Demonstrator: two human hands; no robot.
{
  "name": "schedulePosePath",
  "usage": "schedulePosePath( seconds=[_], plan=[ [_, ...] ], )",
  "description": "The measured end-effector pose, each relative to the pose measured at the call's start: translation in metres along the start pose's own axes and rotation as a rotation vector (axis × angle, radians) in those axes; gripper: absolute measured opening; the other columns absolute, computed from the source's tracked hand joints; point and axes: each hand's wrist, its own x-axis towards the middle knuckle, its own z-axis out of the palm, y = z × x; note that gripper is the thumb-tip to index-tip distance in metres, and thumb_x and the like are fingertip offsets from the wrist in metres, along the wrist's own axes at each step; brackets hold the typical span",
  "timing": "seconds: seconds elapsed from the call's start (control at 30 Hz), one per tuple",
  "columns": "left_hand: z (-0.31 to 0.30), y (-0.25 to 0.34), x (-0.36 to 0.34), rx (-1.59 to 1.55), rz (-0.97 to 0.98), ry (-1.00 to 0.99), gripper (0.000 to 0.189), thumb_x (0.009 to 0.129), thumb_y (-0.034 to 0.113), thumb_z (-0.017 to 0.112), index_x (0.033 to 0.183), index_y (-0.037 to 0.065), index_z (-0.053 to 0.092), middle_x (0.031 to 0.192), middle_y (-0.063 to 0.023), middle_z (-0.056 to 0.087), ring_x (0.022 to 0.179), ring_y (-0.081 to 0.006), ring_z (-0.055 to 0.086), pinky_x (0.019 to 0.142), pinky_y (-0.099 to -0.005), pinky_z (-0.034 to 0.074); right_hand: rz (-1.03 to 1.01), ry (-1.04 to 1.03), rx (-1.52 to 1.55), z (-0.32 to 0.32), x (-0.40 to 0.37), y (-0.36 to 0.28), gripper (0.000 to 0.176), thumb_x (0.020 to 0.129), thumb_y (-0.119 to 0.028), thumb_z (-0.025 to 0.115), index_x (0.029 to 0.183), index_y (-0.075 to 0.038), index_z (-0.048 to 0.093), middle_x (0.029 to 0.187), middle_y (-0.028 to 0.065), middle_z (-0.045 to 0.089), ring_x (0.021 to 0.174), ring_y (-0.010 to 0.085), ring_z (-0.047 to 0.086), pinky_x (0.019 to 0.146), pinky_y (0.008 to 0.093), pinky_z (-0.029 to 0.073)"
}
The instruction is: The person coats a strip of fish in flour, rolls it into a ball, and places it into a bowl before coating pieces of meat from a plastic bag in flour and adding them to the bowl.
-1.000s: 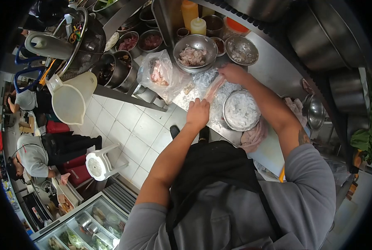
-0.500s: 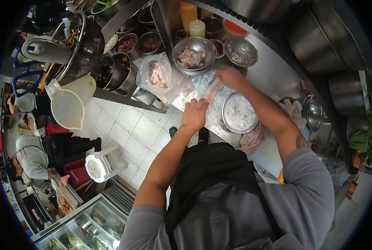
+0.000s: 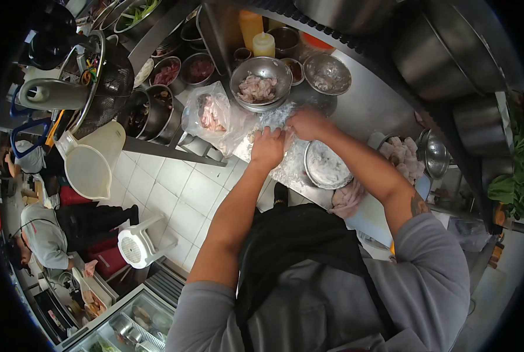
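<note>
Forearms stretched over floured table point(image 3: 288, 170)
Head view: left hand point(image 3: 267, 148) and right hand point(image 3: 304, 124) rest knuckles-up, touching each other, just beside the flour bowl point(image 3: 326, 164); fingers curl down, possibly clenched on meat, but I cannot tell.

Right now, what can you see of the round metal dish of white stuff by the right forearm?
The round metal dish is shallow, steel-looking with a shiny rim, and holds a white powdery layer. It sits flat on the crinkled plastic sheet at the counter's near edge. The right forearm crosses over its far rim. Pale raw meat lies just beside it.
</note>
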Motion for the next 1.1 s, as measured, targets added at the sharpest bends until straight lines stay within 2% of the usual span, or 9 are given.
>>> schedulePosePath(
  seconds=[0.17, 0.27, 0.5, 0.57, 0.7, 0.8, 0.9, 1.07, 1.1],
  plan=[
    [-0.008, 0.002, -0.006, -0.034, -0.08, 0.022, 0.042, 0.087, 0.016, 0.054, 0.127, 0.006, 0.059, 0.121, -0.0072, 0.059, 0.107, -0.0288, 0.052, 0.091, -0.045, 0.041, 0.049, -0.138, -0.031, -0.002, 0.003, -0.006, 0.02, 0.079, -0.013, 0.06, 0.094, -0.009, 0.073, 0.108, 0.0133, 0.068, 0.104, 0.0355, 0.063, 0.092, 0.0487, 0.048],
    [-0.013, 0.009, -0.026, -0.052, -0.001, -0.062, 0.04, 0.086, 0.015, 0.054, 0.124, 0.005, 0.06, 0.12, -0.0078, 0.058, 0.106, -0.029, 0.052, 0.09, -0.0447, 0.041, -0.021, -0.13, 0.033, -0.001, 0.003, -0.011, 0.02, 0.079, -0.013, 0.061, 0.093, -0.008, 0.074, 0.109, 0.0138, 0.068, 0.104, 0.0358, 0.064, 0.091, 0.0503, 0.048],
    [-0.008, 0.025, -0.078, -0.135, -0.026, 0.146, 0.038, 0.08, 0.016, 0.063, 0.116, 0.005, 0.062, 0.122, -0.0089, 0.059, 0.104, -0.0292, 0.054, 0.089, -0.044, 0.042, 0.008, -0.04, 0.01, -0.001, 0.012, 0.002, 0.022, 0.076, -0.01, 0.062, 0.094, -0.007, 0.073, 0.106, 0.0153, 0.068, 0.102, 0.0348, 0.065, 0.09, 0.0461, 0.05],
    [0.006, 0.023, -0.081, -0.142, -0.003, 0.116, 0.038, 0.077, 0.017, 0.066, 0.114, 0.006, 0.064, 0.118, -0.0088, 0.061, 0.105, -0.0291, 0.054, 0.089, -0.0443, 0.043, -0.019, -0.168, -0.068, 0.012, 0.017, 0.016, 0.023, 0.075, -0.009, 0.062, 0.095, -0.006, 0.073, 0.107, 0.0159, 0.068, 0.102, 0.0349, 0.064, 0.089, 0.0452, 0.051],
    [-0.001, 0.012, -0.082, -0.1, 0.022, 0.004, 0.033, 0.077, 0.017, 0.067, 0.109, 0.007, 0.066, 0.113, -0.0077, 0.063, 0.105, -0.0289, 0.054, 0.088, -0.0444, 0.043, 0.046, -0.057, 0.043, 0.003, 0.009, 0.031, 0.02, 0.08, -0.012, 0.061, 0.094, -0.003, 0.073, 0.103, 0.018, 0.07, 0.101, 0.0345, 0.067, 0.087, 0.0464, 0.053],
    [-0.012, 0.002, -0.093, -0.174, -0.008, -0.026, 0.035, 0.078, 0.018, 0.066, 0.111, 0.006, 0.066, 0.118, -0.009, 0.062, 0.107, -0.0295, 0.054, 0.09, -0.045, 0.043, 0.012, -0.005, 0.113, -0.025, -0.005, 0.018, 0.021, 0.08, -0.011, 0.061, 0.094, -0.002, 0.073, 0.103, 0.0201, 0.069, 0.1, 0.0351, 0.067, 0.086, 0.0468, 0.053],
    [-0.013, 0.006, -0.092, -0.224, -0.001, 0.253, 0.037, 0.081, 0.015, 0.061, 0.117, 0.007, 0.065, 0.123, -0.0092, 0.062, 0.112, -0.0301, 0.052, 0.094, -0.0454, 0.041, -0.061, -0.118, 0.064, -0.024, -0.009, -0.022, 0.021, 0.079, -0.012, 0.062, 0.094, -0.002, 0.073, 0.101, 0.0211, 0.069, 0.099, 0.035, 0.067, 0.085, 0.0464, 0.053],
    [0.01, 0.001, -0.088, -0.035, 0.075, 0.025, 0.051, 0.083, 0.019, 0.063, 0.133, 0.009, 0.058, 0.139, -0.0056, 0.055, 0.12, -0.0301, 0.049, 0.101, -0.0476, 0.039, 0.053, -0.374, -0.037, -0.019, -0.025, -0.076, 0.021, 0.078, -0.013, 0.064, 0.093, -0.004, 0.075, 0.103, 0.0183, 0.07, 0.101, 0.0323, 0.068, 0.086, 0.0437, 0.052],
    [0.005, -0.002, -0.087, -0.02, 0.078, -0.01, 0.052, 0.085, 0.02, 0.062, 0.136, 0.01, 0.056, 0.14, -0.0046, 0.054, 0.121, -0.03, 0.048, 0.101, -0.0479, 0.038, 0.011, -0.324, -0.058, -0.022, -0.026, -0.076, 0.021, 0.079, -0.013, 0.063, 0.094, -0.004, 0.075, 0.104, 0.0176, 0.07, 0.103, 0.032, 0.067, 0.087, 0.0433, 0.052]
  ],
)
